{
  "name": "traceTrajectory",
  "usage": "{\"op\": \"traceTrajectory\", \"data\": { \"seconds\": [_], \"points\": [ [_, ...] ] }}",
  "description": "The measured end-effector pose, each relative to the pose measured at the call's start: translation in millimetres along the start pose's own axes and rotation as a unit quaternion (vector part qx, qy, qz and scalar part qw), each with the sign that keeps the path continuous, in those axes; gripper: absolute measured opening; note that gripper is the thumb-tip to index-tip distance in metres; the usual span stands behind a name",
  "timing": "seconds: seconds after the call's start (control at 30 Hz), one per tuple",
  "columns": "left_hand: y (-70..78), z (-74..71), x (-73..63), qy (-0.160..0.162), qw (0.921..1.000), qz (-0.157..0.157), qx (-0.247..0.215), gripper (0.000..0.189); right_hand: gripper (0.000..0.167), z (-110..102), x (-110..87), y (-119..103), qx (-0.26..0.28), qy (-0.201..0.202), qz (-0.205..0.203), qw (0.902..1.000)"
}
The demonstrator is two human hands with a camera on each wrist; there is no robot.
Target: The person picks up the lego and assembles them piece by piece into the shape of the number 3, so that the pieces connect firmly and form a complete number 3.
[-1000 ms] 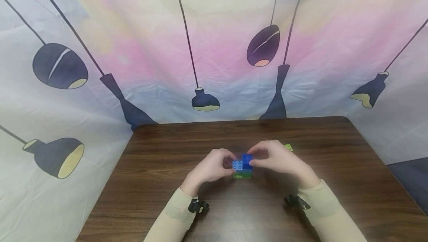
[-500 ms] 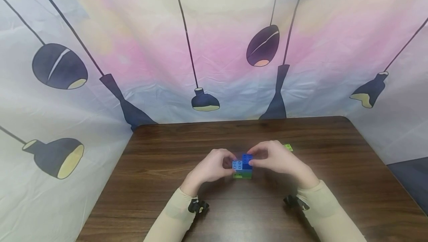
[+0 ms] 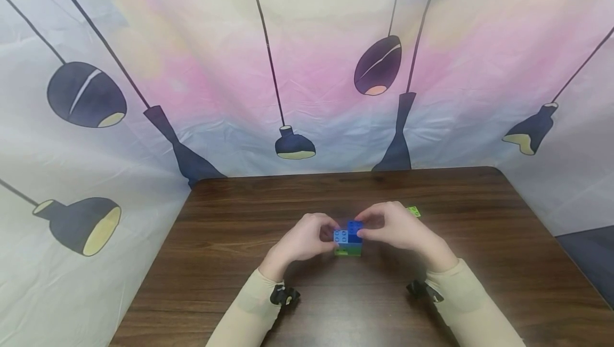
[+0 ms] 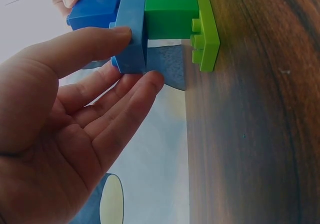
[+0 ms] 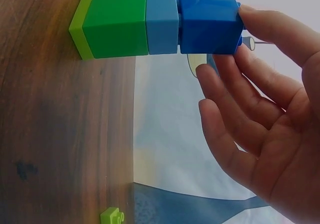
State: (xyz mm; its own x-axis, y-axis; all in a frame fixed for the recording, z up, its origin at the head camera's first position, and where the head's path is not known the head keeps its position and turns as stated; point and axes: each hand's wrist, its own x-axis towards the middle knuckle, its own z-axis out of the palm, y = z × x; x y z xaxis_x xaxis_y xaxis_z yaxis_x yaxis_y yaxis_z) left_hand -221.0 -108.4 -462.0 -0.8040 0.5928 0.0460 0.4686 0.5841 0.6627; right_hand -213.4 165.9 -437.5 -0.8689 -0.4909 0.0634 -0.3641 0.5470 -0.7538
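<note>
Just right of the lower centre of the head view, upright on the table [image 3: 384, 304]: a stack [image 3: 354, 237], with lime plate [image 4: 211, 38] lowest, green block [image 5: 116, 26] over its right part, light blue block [image 3: 340, 237] next, dark blue block [image 5: 209, 24] on top at the right. Pinched in the left hand [image 3: 306, 236]: the light blue block. Pinched in the right hand [image 3: 397, 225]: the dark blue block. Beyond that hand, partly hidden: a lime piece [image 3: 414, 211]. Across the upper frame: lamp-printed cloth [image 3: 316, 70]. At the bottom edge: pale sleeves [image 3: 244, 315].
</note>
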Motion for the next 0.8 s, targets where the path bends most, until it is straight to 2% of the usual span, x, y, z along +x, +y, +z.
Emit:
{"op": "traceTrajectory", "data": {
  "seconds": [0.37,0.8],
  "points": [
    [-1.3,0.6,0.6,0.000,1.0000,-0.006,-0.002,0.029,0.026,0.7,1.5,1.4,-0.009,0.002,0.010,0.9999],
    [0.3,0.1,1.1,-0.005,1.0000,-0.004,-0.002,0.029,0.026,1.1,0.6,1.0,-0.004,0.004,0.002,1.0000]
  ]
}}
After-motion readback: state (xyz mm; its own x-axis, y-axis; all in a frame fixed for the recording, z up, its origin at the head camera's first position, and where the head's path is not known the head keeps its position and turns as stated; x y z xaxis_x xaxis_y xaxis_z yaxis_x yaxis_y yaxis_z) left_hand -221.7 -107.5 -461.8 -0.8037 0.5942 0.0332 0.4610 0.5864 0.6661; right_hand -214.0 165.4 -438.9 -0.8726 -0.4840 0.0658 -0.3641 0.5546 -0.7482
